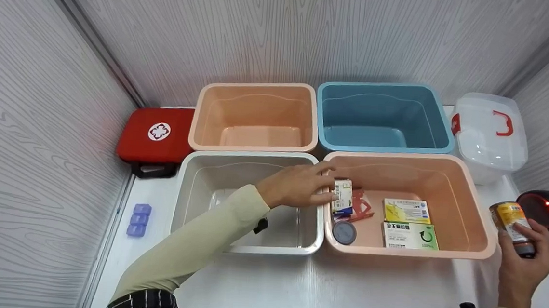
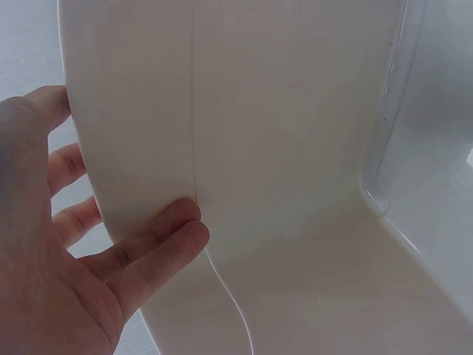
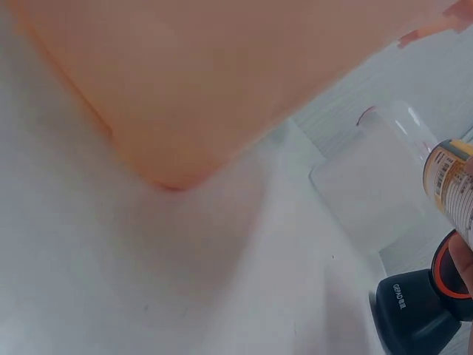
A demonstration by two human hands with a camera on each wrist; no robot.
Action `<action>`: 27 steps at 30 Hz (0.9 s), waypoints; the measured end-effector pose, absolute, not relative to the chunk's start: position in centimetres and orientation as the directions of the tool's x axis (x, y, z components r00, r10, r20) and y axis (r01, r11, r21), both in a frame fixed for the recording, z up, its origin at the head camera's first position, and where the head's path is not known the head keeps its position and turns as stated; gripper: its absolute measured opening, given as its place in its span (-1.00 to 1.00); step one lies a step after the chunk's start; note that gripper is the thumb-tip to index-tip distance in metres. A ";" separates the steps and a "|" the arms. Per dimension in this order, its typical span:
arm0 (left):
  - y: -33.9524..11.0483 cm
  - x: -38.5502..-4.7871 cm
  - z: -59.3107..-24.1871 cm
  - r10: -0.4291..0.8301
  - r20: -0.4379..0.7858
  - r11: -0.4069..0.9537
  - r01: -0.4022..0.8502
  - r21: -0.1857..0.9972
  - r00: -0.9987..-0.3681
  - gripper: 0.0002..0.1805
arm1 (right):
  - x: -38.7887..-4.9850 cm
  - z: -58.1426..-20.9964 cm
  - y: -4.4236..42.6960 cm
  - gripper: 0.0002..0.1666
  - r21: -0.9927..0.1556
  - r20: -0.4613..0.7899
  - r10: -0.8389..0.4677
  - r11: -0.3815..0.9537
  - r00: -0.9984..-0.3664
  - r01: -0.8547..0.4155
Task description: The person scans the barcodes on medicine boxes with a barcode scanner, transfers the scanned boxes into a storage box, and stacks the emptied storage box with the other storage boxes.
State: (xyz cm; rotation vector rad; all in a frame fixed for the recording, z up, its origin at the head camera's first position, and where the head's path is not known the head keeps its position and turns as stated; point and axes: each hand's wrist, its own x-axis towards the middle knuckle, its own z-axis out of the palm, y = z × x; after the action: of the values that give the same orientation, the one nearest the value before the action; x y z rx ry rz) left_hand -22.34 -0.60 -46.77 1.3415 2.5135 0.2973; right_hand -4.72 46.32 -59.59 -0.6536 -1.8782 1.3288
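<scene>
My right hand (image 1: 528, 258) grips a round bottle (image 1: 510, 221) with a yellow-and-orange label and a barcode. It is held just left of a dark scanner (image 1: 543, 211) glowing red inside; the bottle (image 3: 452, 185) is partly cut off in the right wrist view. My left hand (image 1: 301, 185) lies loosely over the adjoining rims of the white bin (image 1: 248, 250) and front pink bin (image 1: 408, 251). In the left wrist view, the fingers (image 2: 159, 248) appear relaxed against a pale bin wall (image 2: 281, 148). Firm contact is unclear. A small white box (image 1: 343, 192) lies beside the left fingertips.
The front pink bin also holds a yellow-white box (image 1: 407, 210), green-white box (image 1: 410, 236), red packet (image 1: 361, 206) and grey-topped container (image 1: 344, 233). Behind stand another pink bin (image 1: 253, 150) and a blue bin (image 1: 386, 149). A red first-aid case (image 1: 155, 136), purple pillbox (image 1: 139, 220) and clear-lidded box (image 1: 488, 130) flank them.
</scene>
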 end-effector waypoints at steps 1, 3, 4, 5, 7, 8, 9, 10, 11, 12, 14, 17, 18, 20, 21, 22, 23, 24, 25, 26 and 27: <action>-0.6 -22.4 -46.8 0.834 -0.145 0.550 0.777 0.306 -0.533 -0.47 | -4.8 -59.5 46.4 -0.55 -0.966 0.224 0.764 0.256 -0.605 -0.034; -0.6 -22.4 -46.8 0.833 -0.145 0.552 0.777 0.303 -0.534 -0.48 | -4.9 -59.1 46.6 -0.51 -0.996 0.079 0.785 0.039 -0.615 -0.078; -0.6 -22.4 -46.7 0.832 -0.147 0.552 0.778 0.301 -0.535 -0.47 | -5.0 -58.9 46.8 -0.48 -0.992 -0.007 0.788 -0.084 -0.615 -0.097; -0.6 -22.4 -46.7 0.833 -0.148 0.551 0.779 0.298 -0.533 -0.47 | -5.0 -58.8 46.9 -0.45 -0.974 -0.091 0.784 -0.199 -0.614 -0.111; -0.5 -22.4 -46.7 0.833 -0.152 0.552 0.781 0.293 -0.531 -0.47 | -5.0 -58.6 47.3 -0.41 -0.928 -0.215 0.762 -0.355 -0.611 -0.116; -0.5 -22.4 -46.7 0.833 -0.154 0.552 0.781 0.291 -0.532 -0.47 | -5.0 -58.5 47.4 -0.40 -0.910 -0.256 0.749 -0.400 -0.611 -0.109; -0.5 -22.3 -46.7 0.833 -0.155 0.553 0.782 0.288 -0.532 -0.46 | -4.9 -58.5 47.6 -0.39 -0.895 -0.282 0.739 -0.432 -0.611 -0.109; -0.5 -22.3 -46.7 0.832 -0.155 0.553 0.781 0.288 -0.532 -0.46 | -4.9 -58.6 47.8 -0.38 -0.882 -0.304 0.730 -0.458 -0.612 -0.109; -0.5 -22.3 -46.7 0.832 -0.155 0.554 0.782 0.287 -0.533 -0.46 | -4.8 -58.6 47.9 -0.37 -0.872 -0.320 0.724 -0.477 -0.612 -0.109; -0.5 -22.3 -46.7 0.832 -0.151 0.553 0.782 0.286 -0.533 -0.47 | -4.8 -58.6 48.1 -0.37 -0.855 -0.335 0.716 -0.504 -0.612 -0.123; -0.6 -22.4 -46.7 0.834 -0.142 0.551 0.785 0.282 -0.534 -0.47 | -4.7 -58.7 48.2 -0.37 -0.825 -0.358 0.704 -0.546 -0.613 -0.146; -0.6 -22.4 -46.8 0.836 -0.131 0.546 0.789 0.282 -0.532 -0.48 | -4.7 -58.7 48.4 -0.36 -0.797 -0.381 0.696 -0.581 -0.609 -0.165; -0.6 -22.4 -46.8 0.837 -0.129 0.545 0.789 0.284 -0.532 -0.48 | -4.7 -58.7 48.4 -0.36 -0.794 -0.385 0.696 -0.584 -0.606 -0.166; -0.7 -22.4 -46.9 0.837 -0.134 0.545 0.786 0.293 -0.530 -0.47 | -4.8 -58.5 48.4 -0.33 -0.812 -0.380 0.701 -0.565 -0.603 -0.144; -0.7 -22.4 -46.9 0.837 -0.135 0.545 0.784 0.297 -0.530 -0.48 | -4.8 -58.3 48.4 -0.32 -0.821 -0.375 0.703 -0.555 -0.604 -0.135; -0.7 -22.4 -46.9 0.838 -0.132 0.542 0.784 0.302 -0.529 -0.48 | -4.8 -58.0 48.4 -0.30 -0.830 -0.365 0.704 -0.542 -0.610 -0.129; -0.7 -22.4 -46.9 0.840 -0.129 0.540 0.785 0.304 -0.527 -0.48 | -5.0 -57.6 48.4 -0.29 -0.842 -0.354 0.706 -0.526 -0.614 -0.119; -0.7 -22.4 -46.9 0.841 -0.127 0.537 0.786 0.305 -0.526 -0.49 | -5.1 -57.1 48.5 -0.28 -0.848 -0.337 0.705 -0.515 -0.624 -0.125; -0.7 -22.4 -46.9 0.842 -0.124 0.535 0.788 0.304 -0.524 -0.49 | -5.3 -56.5 48.6 -0.28 -0.862 -0.313 0.704 -0.493 -0.637 -0.121; -0.6 -22.4 -46.9 0.843 -0.122 0.534 0.789 0.303 -0.524 -0.49 | -5.6 -55.8 48.7 -0.29 -0.876 -0.285 0.704 -0.466 -0.651 -0.120; -0.6 -22.4 -46.9 0.843 -0.121 0.534 0.789 0.304 -0.524 -0.49 | -5.9 -54.9 48.8 -0.31 -0.884 -0.258 0.702 -0.448 -0.664 -0.131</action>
State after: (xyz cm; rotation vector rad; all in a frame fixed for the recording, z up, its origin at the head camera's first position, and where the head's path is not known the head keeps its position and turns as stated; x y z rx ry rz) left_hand -22.44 -0.65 -46.90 1.3703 2.5204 0.3092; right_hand -5.91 48.80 -54.94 -0.8494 -1.2293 2.1388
